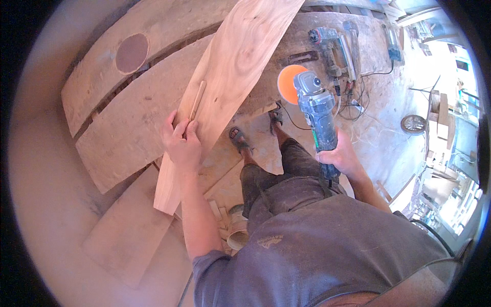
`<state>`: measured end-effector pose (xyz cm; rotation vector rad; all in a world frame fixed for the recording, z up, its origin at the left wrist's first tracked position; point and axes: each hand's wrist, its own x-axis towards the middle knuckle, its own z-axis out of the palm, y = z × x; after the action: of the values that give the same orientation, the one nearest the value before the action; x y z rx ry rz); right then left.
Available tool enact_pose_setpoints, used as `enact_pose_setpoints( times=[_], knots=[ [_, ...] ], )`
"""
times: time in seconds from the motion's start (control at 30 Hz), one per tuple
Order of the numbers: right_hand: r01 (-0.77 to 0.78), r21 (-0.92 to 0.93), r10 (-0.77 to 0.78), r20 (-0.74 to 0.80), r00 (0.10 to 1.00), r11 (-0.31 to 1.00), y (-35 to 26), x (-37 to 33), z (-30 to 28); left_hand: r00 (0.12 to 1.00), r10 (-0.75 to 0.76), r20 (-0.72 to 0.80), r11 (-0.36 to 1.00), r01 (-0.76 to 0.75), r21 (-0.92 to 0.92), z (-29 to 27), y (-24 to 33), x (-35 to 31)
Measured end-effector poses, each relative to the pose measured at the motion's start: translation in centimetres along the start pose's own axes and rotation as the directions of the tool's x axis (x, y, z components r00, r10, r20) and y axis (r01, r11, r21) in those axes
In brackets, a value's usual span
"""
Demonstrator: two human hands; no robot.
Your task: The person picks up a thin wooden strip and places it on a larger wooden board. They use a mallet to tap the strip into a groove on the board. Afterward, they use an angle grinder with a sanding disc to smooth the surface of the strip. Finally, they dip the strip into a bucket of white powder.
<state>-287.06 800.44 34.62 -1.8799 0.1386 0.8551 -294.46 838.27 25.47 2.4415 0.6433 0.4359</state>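
Angle grinder (318, 115) clenched in right hand (341, 157), frame centre-right; long axis toward top, orange round disc (287, 82) at far end. Grained plywood board (232, 77) gripped by left hand (181, 140), slanted lower-left to top-centre. Power tools (335, 48) on dusty floor, upper right.

Views: one, a head-worn fisheye camera.
Position: above the person's torso and forearms.
Facing: steeply down, toward the dusty workshop floor (378, 128).
Range: close to the left hand (181, 143) on the long pale wooden plank (230, 71); right hand (341, 156) equally near.
Distortion: straight edges bend near the dark circular rim.
Overlap: none, single view.
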Motion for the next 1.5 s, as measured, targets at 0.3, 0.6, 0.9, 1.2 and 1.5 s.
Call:
enact_pose_setpoints(
  times=[0.3, 0.6, 0.9, 1.2, 1.5],
  knots=[
    [0.054, -0.087, -0.056, -0.018, 0.998, 0.995, -1.2, -0.5, 0.4, 0.994, 0.099, 0.033, 0.992, -0.102, 0.079, -0.1, 1.5, 1.0],
    [0.045, -0.085, -0.047, -0.016, 0.999, 0.995, -0.1, -0.6, 0.2, 0.975, 0.222, 0.017, 0.932, -0.217, 0.290, 0.1, 1.8, 1.4],
    [-0.018, -0.110, 0.014, -0.031, 0.999, 0.994, -1.3, -1.2, -0.1, 0.900, -0.135, 0.414, 0.990, 0.107, 0.090, 0.4, 9.5, 1.2],
    [0.054, -0.110, -0.052, 0.022, 0.998, 0.992, -0.3, -0.5, -0.1, 0.843, -0.248, 0.477, 0.969, 0.210, 0.133, 1.7, 7.5, 2.4],
    [0.138, -0.213, -0.128, 0.060, 0.990, 0.967, -0.6, 1.7, 2.6, 0.844, -0.230, 0.485, 0.972, 0.172, 0.163, 0.7, 8.0, 2.8]
  ],
)
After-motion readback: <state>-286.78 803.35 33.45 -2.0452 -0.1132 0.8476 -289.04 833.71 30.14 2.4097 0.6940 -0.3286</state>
